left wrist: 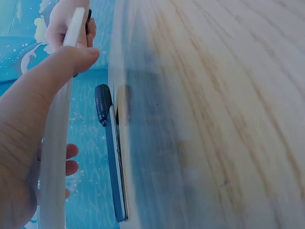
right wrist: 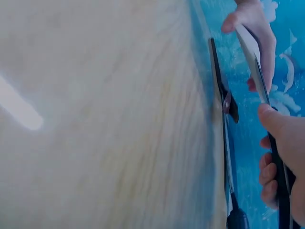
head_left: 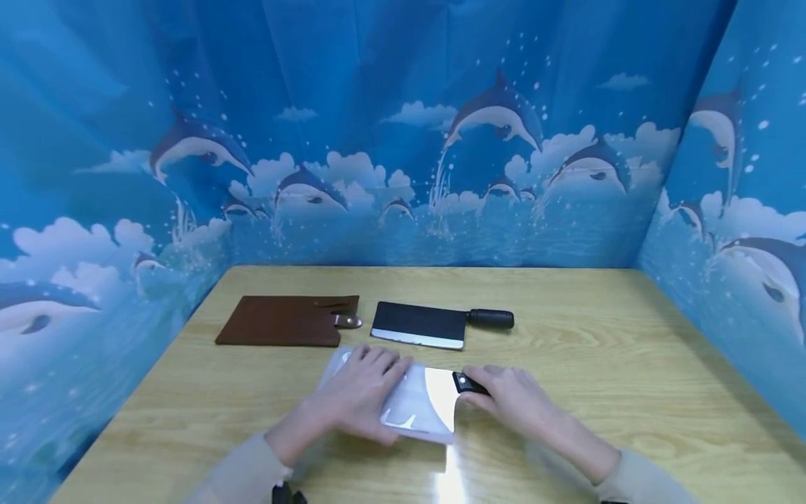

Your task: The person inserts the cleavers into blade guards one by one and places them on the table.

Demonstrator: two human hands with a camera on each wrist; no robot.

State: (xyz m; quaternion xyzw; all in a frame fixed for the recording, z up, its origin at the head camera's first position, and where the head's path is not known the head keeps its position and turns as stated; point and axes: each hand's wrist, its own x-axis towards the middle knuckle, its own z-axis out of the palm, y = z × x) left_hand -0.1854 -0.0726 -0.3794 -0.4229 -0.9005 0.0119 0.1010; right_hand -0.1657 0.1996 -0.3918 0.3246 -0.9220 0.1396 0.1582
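My left hand (head_left: 360, 393) grips a translucent white blade cover (head_left: 411, 404), thumb on the near side and fingers on the far side. A kitchen knife (head_left: 444, 389) with a broad shiny blade sits partly inside this cover, a bare strip of blade showing next to the handle. Around its black riveted handle (right wrist: 282, 195) my right hand (head_left: 513, 397) is wrapped. In the left wrist view the blade cover (left wrist: 53, 162) appears edge-on as a pale slab, held above the table. The blade's far part is hidden inside the cover and behind my left hand.
Behind my hands lies a black cleaver (head_left: 418, 322) with a pale cutting edge and black handle, flat on the wood-grain table (head_left: 598, 350). To its left is a brown leather sheath (head_left: 277, 322) with a snap strap. Blue dolphin-print curtains (head_left: 378, 105) border the table.
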